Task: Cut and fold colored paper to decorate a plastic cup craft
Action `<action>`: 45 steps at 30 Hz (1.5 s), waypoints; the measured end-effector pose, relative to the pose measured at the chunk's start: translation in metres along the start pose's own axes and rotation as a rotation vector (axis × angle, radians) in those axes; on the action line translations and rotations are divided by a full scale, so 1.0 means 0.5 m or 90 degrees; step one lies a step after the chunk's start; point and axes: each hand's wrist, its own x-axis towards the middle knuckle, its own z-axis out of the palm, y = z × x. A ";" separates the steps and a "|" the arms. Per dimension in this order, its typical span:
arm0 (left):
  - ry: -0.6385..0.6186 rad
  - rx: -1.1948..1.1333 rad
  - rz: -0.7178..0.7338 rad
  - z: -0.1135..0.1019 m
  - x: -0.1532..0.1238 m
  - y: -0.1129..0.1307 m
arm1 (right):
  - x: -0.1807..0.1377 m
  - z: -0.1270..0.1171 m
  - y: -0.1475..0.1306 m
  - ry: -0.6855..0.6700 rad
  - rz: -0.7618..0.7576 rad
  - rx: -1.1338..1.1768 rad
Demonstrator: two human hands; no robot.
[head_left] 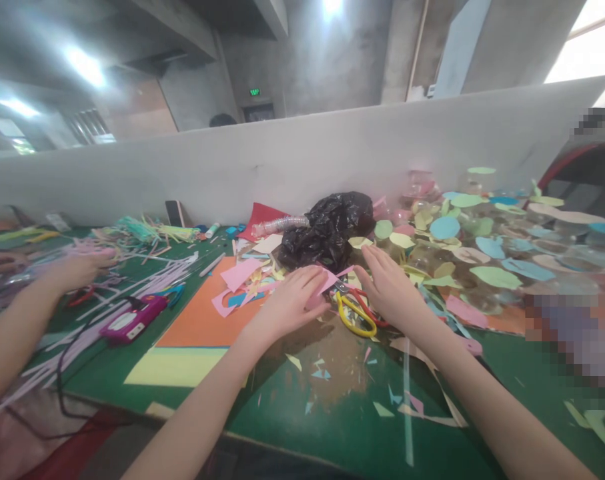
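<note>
My left hand (299,297) has its fingers closed over a folded-looking piece of pink paper (327,280). A narrow pink strip sticks out from it toward my right hand (389,287). The right hand's thumb and fingers are apart, with the thumb close to that strip's end. Scissors with a yellow handle (358,323) and a red handle (369,308) lie between the two hands; their blades are partly hidden by the paper. Pink offcuts (239,275) and orange sheets (197,317) lie left of my left hand.
A crumpled black plastic bag (332,227) sits behind my hands. Clear bottle pieces topped with coloured paper discs (445,228) crowd the right. At left, another person's hand (79,270) works near purple strips, and a magenta device (135,320) trails a cable. A grey partition (232,167) borders the table.
</note>
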 end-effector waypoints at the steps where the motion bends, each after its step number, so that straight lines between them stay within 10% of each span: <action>1: 0.007 0.006 0.003 0.006 0.001 -0.003 | 0.001 -0.002 -0.002 0.001 0.002 -0.006; 45: 0.045 0.068 -0.012 -0.004 0.013 0.024 | 0.010 -0.009 -0.015 -0.014 0.031 -0.052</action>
